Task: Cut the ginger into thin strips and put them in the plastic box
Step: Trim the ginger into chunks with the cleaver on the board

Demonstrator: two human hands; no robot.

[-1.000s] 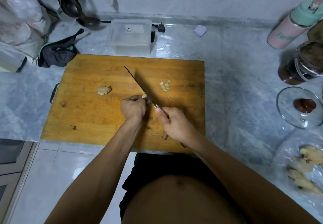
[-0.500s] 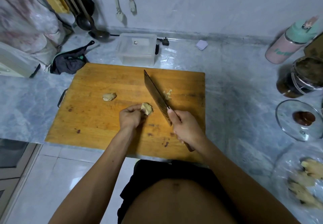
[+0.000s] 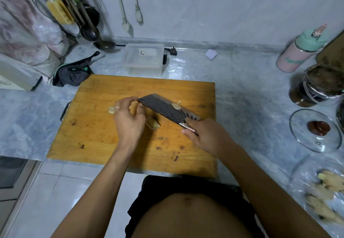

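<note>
Where marble meets wall, wooden board (image 3: 104, 137).

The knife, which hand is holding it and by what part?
The right hand grips the knife by its handle, near the blade. The left hand touches the blade's tip with its fingertips, gripping nothing.

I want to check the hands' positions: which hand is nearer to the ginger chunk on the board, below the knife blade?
The left hand. Its thumb side sits right beside the ginger chunk. The right hand grips the knife handle, further off to the chunk's right.
</note>
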